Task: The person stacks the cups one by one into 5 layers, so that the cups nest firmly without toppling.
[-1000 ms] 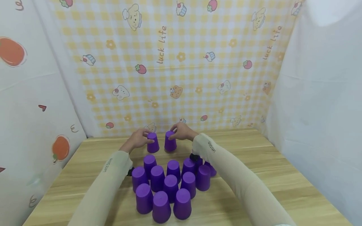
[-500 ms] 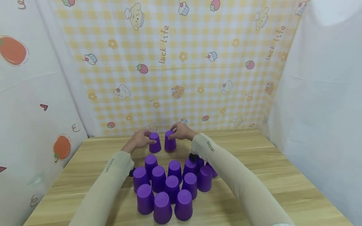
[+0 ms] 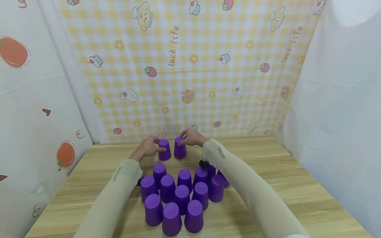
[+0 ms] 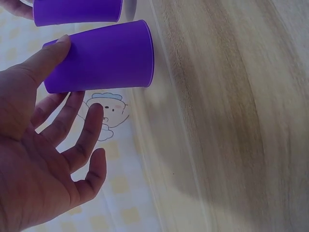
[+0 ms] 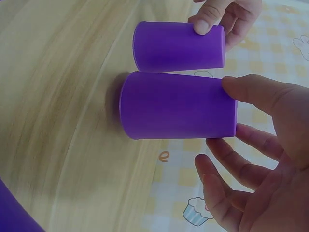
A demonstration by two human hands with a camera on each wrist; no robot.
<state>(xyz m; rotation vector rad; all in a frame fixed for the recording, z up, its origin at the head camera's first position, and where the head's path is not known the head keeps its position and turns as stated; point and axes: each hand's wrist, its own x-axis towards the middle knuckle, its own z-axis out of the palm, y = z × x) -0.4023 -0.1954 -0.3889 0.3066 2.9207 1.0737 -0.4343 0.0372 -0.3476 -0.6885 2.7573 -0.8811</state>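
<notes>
At the far side of the table, two upside-down purple cups stand side by side with a narrow gap. My left hand (image 3: 148, 146) pinches the left cup (image 3: 165, 152) near its upper end. In the left wrist view, the thumb lies on that cup (image 4: 108, 58) and the lower fingers spread away from it. The right cup (image 3: 180, 152) is held the same way by my right hand (image 3: 193, 137). The right wrist view shows the thumb at the narrow end of this cup (image 5: 174, 106), with fingertips along its opposite side.
Several more upside-down purple cups (image 3: 171, 219) stand in a loose cluster nearer me on the wooden table (image 3: 98, 172). Some at the cluster's right are partly hidden behind my right sleeve (image 3: 244, 178). A checked cloth (image 3: 190, 79) hangs right behind the table.
My left hand has brought its cup to the right, narrowing the gap to the other cup. The right hand has kept its hold nearly in place. The head view has shifted slightly.
</notes>
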